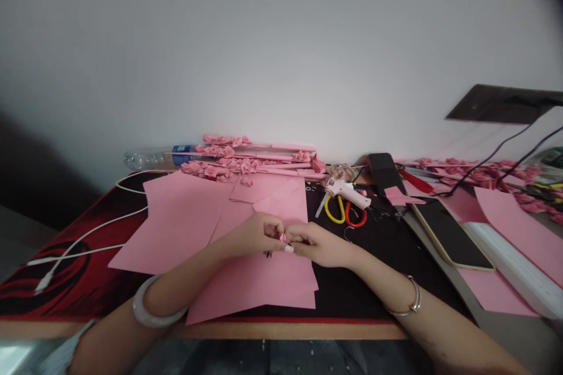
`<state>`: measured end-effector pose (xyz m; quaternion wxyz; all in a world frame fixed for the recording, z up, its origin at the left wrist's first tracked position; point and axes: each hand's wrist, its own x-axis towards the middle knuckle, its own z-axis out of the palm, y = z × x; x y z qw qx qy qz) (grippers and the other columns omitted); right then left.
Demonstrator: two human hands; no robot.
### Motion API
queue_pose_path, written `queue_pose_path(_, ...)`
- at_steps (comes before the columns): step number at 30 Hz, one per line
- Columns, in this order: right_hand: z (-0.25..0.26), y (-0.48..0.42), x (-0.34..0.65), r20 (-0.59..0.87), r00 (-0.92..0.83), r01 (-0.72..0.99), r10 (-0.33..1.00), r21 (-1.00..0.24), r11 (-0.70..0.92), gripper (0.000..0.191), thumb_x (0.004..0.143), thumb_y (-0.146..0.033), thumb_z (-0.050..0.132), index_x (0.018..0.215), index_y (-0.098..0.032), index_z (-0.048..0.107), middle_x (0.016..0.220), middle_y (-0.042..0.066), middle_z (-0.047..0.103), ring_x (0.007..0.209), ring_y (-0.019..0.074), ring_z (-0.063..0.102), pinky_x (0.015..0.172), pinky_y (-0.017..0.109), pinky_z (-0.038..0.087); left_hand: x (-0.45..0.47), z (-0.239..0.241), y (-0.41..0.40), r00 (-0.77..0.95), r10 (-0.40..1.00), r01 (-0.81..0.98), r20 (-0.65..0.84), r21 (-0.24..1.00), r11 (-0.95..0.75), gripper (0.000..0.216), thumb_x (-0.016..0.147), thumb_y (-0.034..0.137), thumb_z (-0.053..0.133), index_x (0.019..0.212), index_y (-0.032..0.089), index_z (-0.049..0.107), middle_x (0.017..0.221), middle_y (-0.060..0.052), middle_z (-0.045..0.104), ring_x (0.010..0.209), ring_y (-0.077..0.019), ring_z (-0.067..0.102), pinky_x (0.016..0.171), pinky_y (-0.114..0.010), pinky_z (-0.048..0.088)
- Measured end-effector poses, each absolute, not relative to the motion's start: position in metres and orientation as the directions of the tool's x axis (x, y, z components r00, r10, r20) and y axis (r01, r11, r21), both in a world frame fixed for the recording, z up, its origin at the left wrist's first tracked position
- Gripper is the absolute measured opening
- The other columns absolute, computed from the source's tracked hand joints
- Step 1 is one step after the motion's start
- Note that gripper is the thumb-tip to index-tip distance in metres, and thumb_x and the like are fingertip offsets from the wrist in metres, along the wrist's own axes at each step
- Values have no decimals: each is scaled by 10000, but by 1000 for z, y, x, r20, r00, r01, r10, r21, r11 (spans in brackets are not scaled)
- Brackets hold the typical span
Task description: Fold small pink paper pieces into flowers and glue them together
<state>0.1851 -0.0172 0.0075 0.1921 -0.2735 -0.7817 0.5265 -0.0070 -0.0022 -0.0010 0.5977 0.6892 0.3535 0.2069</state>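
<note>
My left hand (257,234) and my right hand (319,243) meet above the desk, fingers curled and pinched together on a small folded pink paper piece (282,238). Only a corner of that piece shows between the fingertips. Beneath both hands lie large pink paper sheets (185,217) spread over a black and red desk mat (65,258). My left wrist wears a pale bangle, my right wrist a thin silver bracelet.
Finished pink paper flowers on sticks (246,158) lie by the wall with a plastic bottle (153,158). A pink glue gun (347,190), yellow and red scissors (347,211), a dark phone (453,234), a white ruler (514,266) and a white cable (88,237) sit around.
</note>
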Motion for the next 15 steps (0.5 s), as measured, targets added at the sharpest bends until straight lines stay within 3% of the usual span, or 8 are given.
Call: queue_pose_path(15,10,-17,185,40,-794,192,606,-930,313,125,840,-139,423,721,-172,405,613,-66,286,549,76,248,503,206,232,-4,-3,-5,655,752,210,-75,974,-86,244,698,284,654,600,146,479,477,78,428,427,-42,378,416,-157,286)
